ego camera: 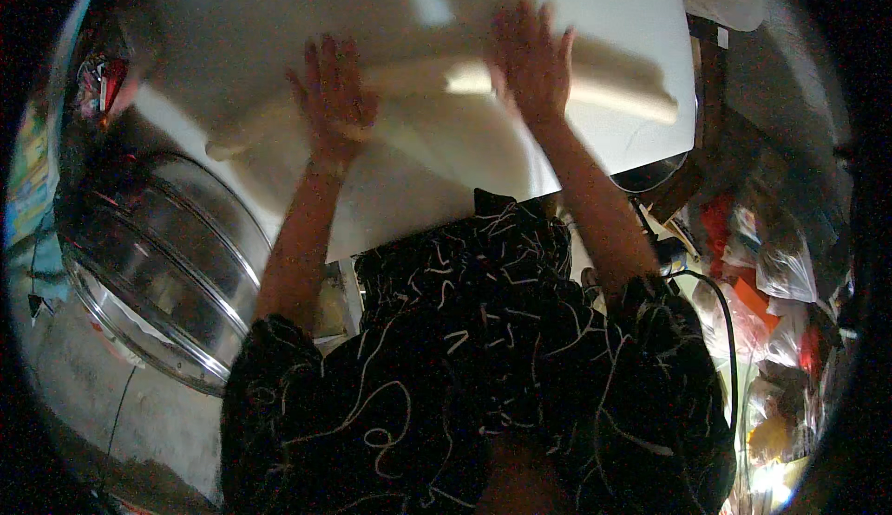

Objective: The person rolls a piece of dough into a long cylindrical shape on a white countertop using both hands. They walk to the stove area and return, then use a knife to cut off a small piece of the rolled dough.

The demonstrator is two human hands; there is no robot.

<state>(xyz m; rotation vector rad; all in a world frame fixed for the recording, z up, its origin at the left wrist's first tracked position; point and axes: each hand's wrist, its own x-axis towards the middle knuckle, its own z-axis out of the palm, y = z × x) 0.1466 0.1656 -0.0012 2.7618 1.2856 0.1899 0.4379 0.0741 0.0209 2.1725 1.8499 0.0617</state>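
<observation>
A long pale roll, possibly dough (620,93), lies across a smooth white work surface (418,187). On its left part rests my left hand (334,93), flat with the fingers spread. My right hand (531,62) lies over the right part of the roll, fingers extended and apart, slightly blurred. Neither hand closes around anything. The roll reaches out past both hands, its left end near the left side of the surface and its right end near the right edge. Shadows of the arms fall across the surface.
Large round shiny metal pans or trays (174,250) stand at the left. Plastic bags with mixed contents (752,306) crowd the right side, near a black cable (728,348). A dark round object (651,174) shows under the surface's right front edge.
</observation>
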